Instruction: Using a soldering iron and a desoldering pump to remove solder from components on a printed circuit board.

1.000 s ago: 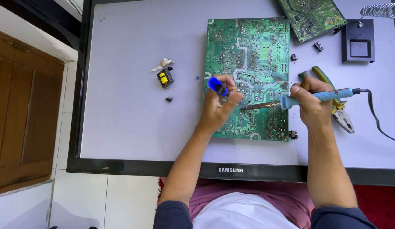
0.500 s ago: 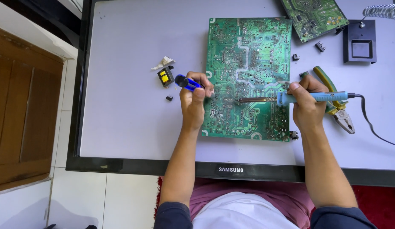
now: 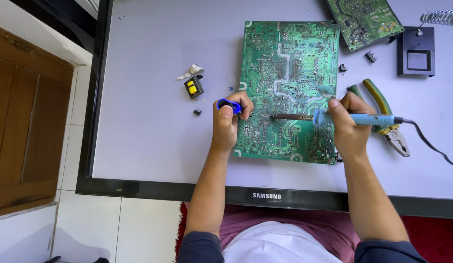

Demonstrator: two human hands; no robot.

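Sat at a flat grey screen panel [image 3: 148, 146] used as a table. Held a blue soldering iron [image 3: 355, 119] in the right hand [image 3: 347, 127], fingers clamped tight around its handle, metal tip lying on the big green circuit board [image 3: 287, 63] near its middle. Held a small blue tool [image 3: 228, 104] in the left hand [image 3: 226, 124], fingers closed around it, at the left edge of that board. Lay just behind the right hand: pliers [image 3: 382, 114] with green and yellow handles. Stood at the far right: a black stand [image 3: 416, 57] with a square tray on top, holding something dark that could not be told, and a wire coil [image 3: 439, 17] beside it. Lay left of the board: a little black and yellow part [image 3: 193, 88] and a scrap of white paper [image 3: 190, 71]. Poked in at the top: a second green board [image 3: 365, 19]
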